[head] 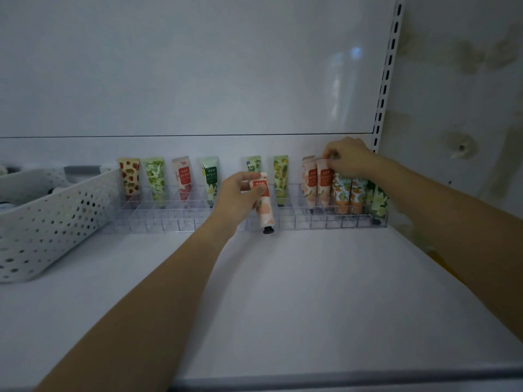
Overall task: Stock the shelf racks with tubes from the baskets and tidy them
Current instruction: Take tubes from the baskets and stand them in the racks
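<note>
A peach-printed white tube with a black cap [264,206] hangs cap-down and slightly tilted in the fingers of the left hand [240,193], in front of the clear compartmented plastic rack [294,222]. The right hand [349,158] pinches the crimped top of a matching peach tube [325,183] that stands upright in the rack. The white perforated plastic basket [51,219] sits well left of both hands.

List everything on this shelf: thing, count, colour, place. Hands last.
shelf: one, white, across the view
slotted upright: one, white, right of the back panel
basket: one, white and perforated, left end of shelf
rack: clear, divided, along the shelf back; one piece or two, cannot tell
patterned tubes: six (strawberry, green leaf, red label, dark green label, blue-flowered, yellow-green), spaced apart in rack, left to middle
racked peach tubes: at least two, rack's right part
orange tubes: two, right of the peach ones
green-white tubes: count unclear, rack's right end
loose peach tube: one, cap down, before the rack's middle
left hand: holds the loose peach tube
right hand: pinches the top of a racked peach tube
</note>
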